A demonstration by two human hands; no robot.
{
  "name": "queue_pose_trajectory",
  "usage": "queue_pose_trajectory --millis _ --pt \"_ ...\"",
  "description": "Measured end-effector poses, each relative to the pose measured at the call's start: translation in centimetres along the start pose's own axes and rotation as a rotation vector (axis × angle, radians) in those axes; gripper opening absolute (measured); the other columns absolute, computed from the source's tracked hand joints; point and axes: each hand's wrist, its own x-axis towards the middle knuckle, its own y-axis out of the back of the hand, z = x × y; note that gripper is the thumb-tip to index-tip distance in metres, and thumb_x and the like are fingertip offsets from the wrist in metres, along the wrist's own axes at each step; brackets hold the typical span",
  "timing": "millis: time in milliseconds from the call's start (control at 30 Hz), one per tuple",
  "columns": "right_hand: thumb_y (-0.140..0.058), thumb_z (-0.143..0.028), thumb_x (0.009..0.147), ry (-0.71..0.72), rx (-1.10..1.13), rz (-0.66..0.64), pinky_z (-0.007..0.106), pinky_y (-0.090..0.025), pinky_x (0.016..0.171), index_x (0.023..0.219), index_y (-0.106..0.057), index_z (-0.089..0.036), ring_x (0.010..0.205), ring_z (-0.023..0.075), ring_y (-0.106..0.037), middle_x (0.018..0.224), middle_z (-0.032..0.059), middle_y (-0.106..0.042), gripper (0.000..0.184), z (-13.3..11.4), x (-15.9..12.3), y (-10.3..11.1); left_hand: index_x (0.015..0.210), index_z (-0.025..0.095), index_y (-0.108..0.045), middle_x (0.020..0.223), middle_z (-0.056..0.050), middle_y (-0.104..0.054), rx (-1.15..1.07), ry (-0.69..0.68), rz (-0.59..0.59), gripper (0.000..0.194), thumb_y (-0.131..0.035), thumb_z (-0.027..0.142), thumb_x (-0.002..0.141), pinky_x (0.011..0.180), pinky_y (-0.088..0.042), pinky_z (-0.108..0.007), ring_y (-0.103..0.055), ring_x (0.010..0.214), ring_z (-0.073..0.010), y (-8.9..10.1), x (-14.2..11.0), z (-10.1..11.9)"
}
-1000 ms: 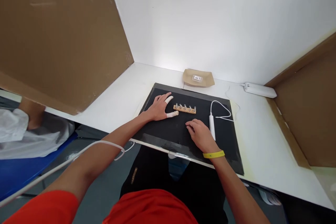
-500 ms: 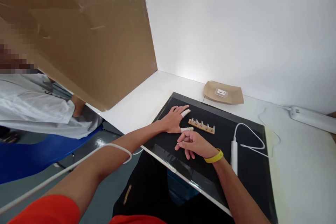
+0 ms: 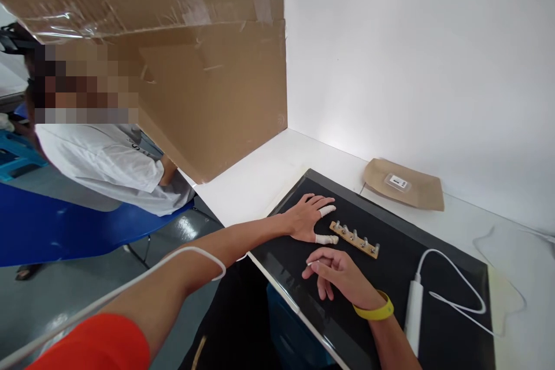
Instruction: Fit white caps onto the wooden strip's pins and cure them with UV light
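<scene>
My left hand [image 3: 307, 218] lies on the black mat [image 3: 390, 286] with its fingers spread, pale finger cots on the thumb and index finger. Just right of its fingertips is a narrow wooden strip [image 3: 353, 240] carrying several short, silvery upright pieces in a row. Nearer to me, my right hand [image 3: 336, 272] hovers or rests over the mat, a yellow band round its wrist. Its thumb and index finger are pinched together, with a tiny whitish bit at their tips too small to name.
A brown paper packet [image 3: 420, 189] with a label lies behind the mat. A white power strip [image 3: 414, 309] with a looped cable sits right of my right hand. At left stand a cardboard partition [image 3: 217, 92] and a seated person in a white shirt [image 3: 108, 162].
The camera view has swung left, so everything sits further right and a little lower in the picture. Both hands keep about the same pose beside the wooden strip.
</scene>
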Motion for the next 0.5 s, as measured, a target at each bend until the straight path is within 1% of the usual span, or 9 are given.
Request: queue_pose_trajectory --millis 133,233,300,400,500 --pt "-0.08 -0.063 0.083 -0.025 0.021 -0.016 0.021 -0.039 0.038 0.093 -0.067 -0.015 0.044 0.0111 -0.063 0.08 0.0088 -0.08 0.051 0.0 -0.1 0.2 0.157 0.02 -0.047 0.17 -0.016 -0.039 -0.027 -0.005 -0.022 0.094 -0.065 0.079 0.086 0.13 -0.026 -0.059 -0.04 0.155 -0.0395 0.2 0.0 -0.1" --pt "-0.08 -0.063 0.083 -0.064 0.032 -0.043 0.019 -0.037 0.037 0.09 -0.066 -0.015 0.042 0.0097 -0.061 0.074 0.007 -0.078 0.05 0.1 -0.4 0.6 0.156 0.018 -0.047 0.17 -0.018 -0.039 -0.058 -0.01 -0.02 0.095 -0.064 0.08 0.087 0.13 -0.026 -0.061 -0.04 0.155 -0.0393 0.3 0.0 -0.3" --pt "-0.081 -0.062 0.083 -0.099 0.035 -0.069 0.018 -0.035 0.036 0.088 -0.066 -0.015 0.041 0.0086 -0.059 0.07 0.0062 -0.078 0.049 0.2 -0.7 0.9 0.155 0.017 -0.048 0.169 -0.018 -0.04 -0.086 -0.013 -0.02 0.094 -0.065 0.079 0.087 0.131 -0.025 -0.061 -0.041 0.155 -0.0384 0.3 0.0 -0.3" --pt "-0.081 -0.062 0.082 -0.143 0.043 -0.097 0.017 -0.035 0.037 0.086 -0.067 -0.015 0.04 0.0072 -0.057 0.068 0.0062 -0.077 0.049 0.2 -1.1 1.1 0.153 0.02 -0.049 0.169 -0.017 -0.041 -0.131 -0.011 -0.029 0.09 -0.067 0.078 0.086 0.132 -0.024 -0.06 -0.04 0.156 -0.0365 0.3 0.0 -0.4" --pt "-0.082 -0.062 0.081 -0.161 0.047 -0.111 0.017 -0.034 0.037 0.083 -0.066 -0.016 0.039 0.0064 -0.055 0.067 0.0061 -0.077 0.049 0.0 -1.4 1.1 0.151 0.021 -0.051 0.168 -0.016 -0.042 -0.15 -0.003 -0.027 0.086 -0.065 0.078 0.088 0.133 -0.024 -0.06 -0.04 0.156 -0.0353 0.3 0.1 -0.4"
